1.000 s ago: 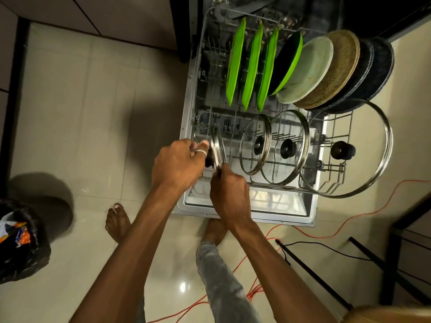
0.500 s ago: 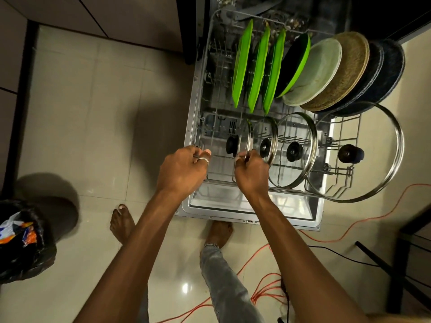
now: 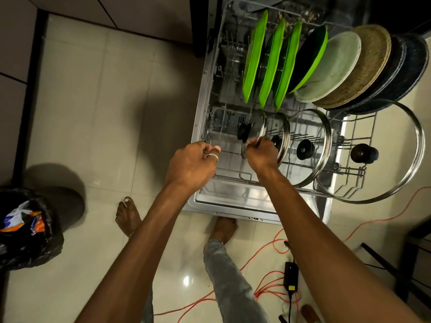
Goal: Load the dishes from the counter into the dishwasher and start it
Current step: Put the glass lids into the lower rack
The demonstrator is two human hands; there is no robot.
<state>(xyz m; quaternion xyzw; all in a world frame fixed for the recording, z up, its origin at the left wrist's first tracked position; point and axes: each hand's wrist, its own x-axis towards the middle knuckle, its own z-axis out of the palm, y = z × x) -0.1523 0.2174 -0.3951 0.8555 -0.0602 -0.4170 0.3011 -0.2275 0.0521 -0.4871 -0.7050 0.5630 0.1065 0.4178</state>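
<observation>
The dishwasher's lower rack (image 3: 233,177) is pulled out over the open door (image 3: 233,206). My right hand (image 3: 261,156) pinches the steel rim of a small glass lid (image 3: 263,127), which stands on edge with its black knob (image 3: 243,132) facing left. Beside it stand another small lid (image 3: 285,134), a medium lid (image 3: 326,141) and a large lid (image 3: 417,145). My left hand (image 3: 192,164) has its fingers curled on the rack's left front wire. Three green plates (image 3: 254,57) and several other plates (image 3: 335,66) stand at the back.
A black bin bag (image 3: 25,229) with wrappers stands on the tiled floor at the left. An orange cable (image 3: 268,252) and a black power adapter (image 3: 290,273) lie right of my bare feet (image 3: 128,217). A dark frame (image 3: 405,271) stands at the right edge.
My left hand let go of the small lid and went to the rack's left front wire. My right hand carried the lid rightwards and stood it beside the other small lid.
</observation>
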